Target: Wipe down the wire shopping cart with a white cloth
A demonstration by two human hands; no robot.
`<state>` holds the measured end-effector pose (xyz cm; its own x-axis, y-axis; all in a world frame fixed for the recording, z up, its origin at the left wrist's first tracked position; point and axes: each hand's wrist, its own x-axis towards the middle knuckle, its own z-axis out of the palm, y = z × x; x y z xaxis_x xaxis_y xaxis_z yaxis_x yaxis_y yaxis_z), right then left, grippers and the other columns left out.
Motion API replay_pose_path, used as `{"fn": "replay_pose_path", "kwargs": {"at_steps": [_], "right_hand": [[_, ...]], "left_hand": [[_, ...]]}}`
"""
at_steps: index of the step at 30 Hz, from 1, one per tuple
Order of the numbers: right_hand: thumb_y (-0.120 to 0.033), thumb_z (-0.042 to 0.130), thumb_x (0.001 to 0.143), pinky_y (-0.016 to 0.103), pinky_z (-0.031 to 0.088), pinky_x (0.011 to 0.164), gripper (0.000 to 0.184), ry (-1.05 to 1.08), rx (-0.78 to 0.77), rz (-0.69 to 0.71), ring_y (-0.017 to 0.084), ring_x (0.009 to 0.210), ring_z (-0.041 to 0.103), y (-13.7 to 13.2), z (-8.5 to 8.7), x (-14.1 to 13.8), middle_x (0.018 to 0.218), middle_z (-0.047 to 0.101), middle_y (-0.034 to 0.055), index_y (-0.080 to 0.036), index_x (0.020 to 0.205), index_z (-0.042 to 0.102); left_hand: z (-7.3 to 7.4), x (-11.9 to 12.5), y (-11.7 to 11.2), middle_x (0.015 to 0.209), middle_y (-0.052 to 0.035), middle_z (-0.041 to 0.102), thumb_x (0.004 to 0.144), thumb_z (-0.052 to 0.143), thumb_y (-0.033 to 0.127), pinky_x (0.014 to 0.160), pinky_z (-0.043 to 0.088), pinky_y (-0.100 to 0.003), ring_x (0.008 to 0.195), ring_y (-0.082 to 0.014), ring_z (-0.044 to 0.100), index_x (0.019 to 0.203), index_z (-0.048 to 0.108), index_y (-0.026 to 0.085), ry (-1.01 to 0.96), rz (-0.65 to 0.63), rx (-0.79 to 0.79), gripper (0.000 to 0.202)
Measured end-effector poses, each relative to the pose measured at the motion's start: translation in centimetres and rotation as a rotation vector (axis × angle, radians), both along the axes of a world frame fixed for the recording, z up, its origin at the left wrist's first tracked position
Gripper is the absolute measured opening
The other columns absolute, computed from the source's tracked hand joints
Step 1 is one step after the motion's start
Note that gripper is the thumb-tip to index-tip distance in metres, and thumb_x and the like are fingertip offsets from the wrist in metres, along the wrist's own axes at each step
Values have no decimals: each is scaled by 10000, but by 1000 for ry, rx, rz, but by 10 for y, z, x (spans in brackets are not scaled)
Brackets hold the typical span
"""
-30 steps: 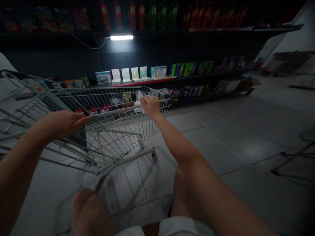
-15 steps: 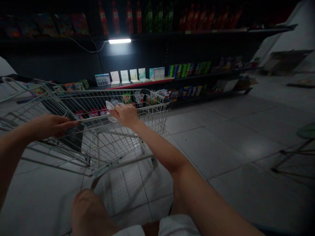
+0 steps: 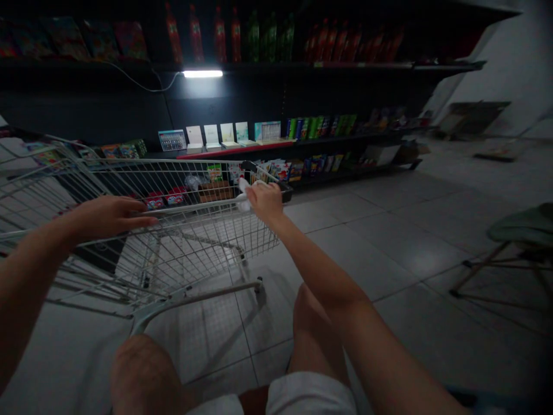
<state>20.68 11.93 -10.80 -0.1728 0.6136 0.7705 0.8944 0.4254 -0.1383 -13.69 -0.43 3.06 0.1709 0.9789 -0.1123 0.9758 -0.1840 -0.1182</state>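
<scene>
Touching one cart point(image 3: 194, 206): two hands point(image 3: 106, 215) point(image 3: 265, 203), one cloth point(image 3: 244, 203)

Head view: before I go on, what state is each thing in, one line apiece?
Shopping cart: upright.
White cloth: bunched, held at the cart's top rail.
Right hand: closed on the white cloth.
Left hand: at the top rail, firmness of grip unclear.
Tube light: lit.
Red bottles: standing upright.
Stool: standing, legs spread, partly out of frame.
</scene>
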Motion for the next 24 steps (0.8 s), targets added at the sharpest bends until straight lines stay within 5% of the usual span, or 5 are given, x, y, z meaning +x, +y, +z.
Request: {"fn": "replay_pose_path", "kwargs": {"at_steps": [2, 5, 12, 17, 24], "right_hand": [[-575, 288, 1011, 374, 390, 915, 584, -74, 26, 92, 228, 944, 635, -15, 4, -32, 1036, 712, 118, -149, 975, 686], [-671, 330, 948, 395, 414, 948, 644, -204, 47, 215, 258, 1035, 620, -20, 9, -44, 1132, 684, 142, -139, 1093, 662], [-650, 437, 926, 470, 395, 1093, 581, -245, 21, 260, 273, 1052, 594, 7, -7, 56, 994, 683, 135, -136, 1038, 683], [-462, 443, 973, 527, 381, 1097, 367, 29, 116, 217, 293, 1082, 542, -12, -54, 31, 1023, 663, 114, -221, 1080, 698], [-384, 469, 949, 532, 367, 1126, 318, 129, -170, 142, 275, 967, 585, -56, -149, -30, 938, 694, 100, -228, 1109, 696]], "left_hand": [[-7, 46, 17, 969, -99, 701, 861, 385, 679, 768, 444, -264, 855, -205, 637, 997, 674, 151, -17, -216, -21, 617], [-17, 88, 41, 888, -106, 697, 864, 372, 663, 723, 445, -283, 789, -211, 642, 921, 675, 172, -2, -271, -74, 580], [-27, 91, 48, 733, -87, 723, 893, 258, 698, 677, 445, -299, 654, -194, 650, 720, 649, 189, -118, -155, -157, 665], [-27, 95, 47, 726, -86, 728, 902, 212, 699, 686, 439, -306, 659, -195, 657, 755, 671, 189, -59, -143, -161, 701], [-24, 103, 45, 794, -94, 743, 877, 243, 694, 722, 443, -311, 762, -234, 673, 940, 731, 169, -33, -76, -133, 719]]}}
